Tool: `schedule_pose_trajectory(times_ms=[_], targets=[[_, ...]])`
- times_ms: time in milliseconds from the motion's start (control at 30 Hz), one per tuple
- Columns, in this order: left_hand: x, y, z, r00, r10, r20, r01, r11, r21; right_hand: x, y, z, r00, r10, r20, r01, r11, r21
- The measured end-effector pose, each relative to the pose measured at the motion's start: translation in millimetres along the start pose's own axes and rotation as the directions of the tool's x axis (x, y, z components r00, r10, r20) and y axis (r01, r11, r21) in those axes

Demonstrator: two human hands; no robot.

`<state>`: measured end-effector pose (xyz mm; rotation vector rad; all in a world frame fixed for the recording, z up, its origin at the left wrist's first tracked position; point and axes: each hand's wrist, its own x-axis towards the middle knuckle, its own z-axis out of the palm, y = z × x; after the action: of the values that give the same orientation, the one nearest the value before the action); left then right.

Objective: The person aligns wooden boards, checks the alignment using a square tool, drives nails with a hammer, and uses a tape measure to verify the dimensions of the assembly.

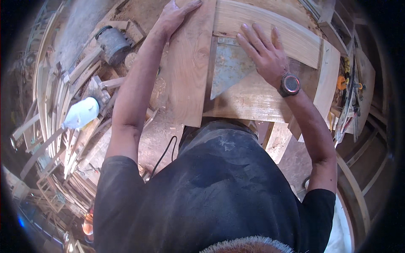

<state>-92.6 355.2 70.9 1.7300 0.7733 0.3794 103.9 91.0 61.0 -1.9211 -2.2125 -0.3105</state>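
Observation:
A wide brown wooden board lies lengthwise in front of me, its near end close to my body. My left hand grips this board at its far left edge, fingers over the top; part of the hand is cut off by the picture's edge. Fingers spread, my right hand lies flat, its fingertips on a pale plank that runs across the far side. Beneath that hand shows a worn grey metal plate. A sunlit wooden surface is nearer to me. A round watch sits on my right wrist.
On the left stand a dark dusty canister and a white plastic bottle, amid piled wood strips. A black cable hangs near my left side. An orange tool part lies at the right among tools and offcuts.

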Motion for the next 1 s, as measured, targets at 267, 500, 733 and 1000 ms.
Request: schedule_pose_trajectory(times_ms=[267,500,733,1000], targets=[[13.9,-18.0,-0.5,0.996,0.065,-0.064,-0.060,0.995,0.076,17.6,-8.1,7.6,1.000,-0.025,0.012,0.026,0.999,-0.045],[4.0,-10.7,6.6,0.995,0.018,-0.102,-0.013,0.999,0.051,15.3,-13.4,8.2,0.996,-0.029,-0.090,0.029,1.000,-0.003],[10.8,-18.7,-5.8,0.996,-0.070,0.051,0.067,0.996,0.054,17.2,-15.5,9.6,0.999,-0.002,-0.037,0.001,1.000,-0.009],[11.8,-19.1,3.6,0.985,-0.017,-0.172,0.032,0.996,0.083,15.3,-15.5,8.4,0.998,0.010,-0.069,-0.008,1.000,0.025]])
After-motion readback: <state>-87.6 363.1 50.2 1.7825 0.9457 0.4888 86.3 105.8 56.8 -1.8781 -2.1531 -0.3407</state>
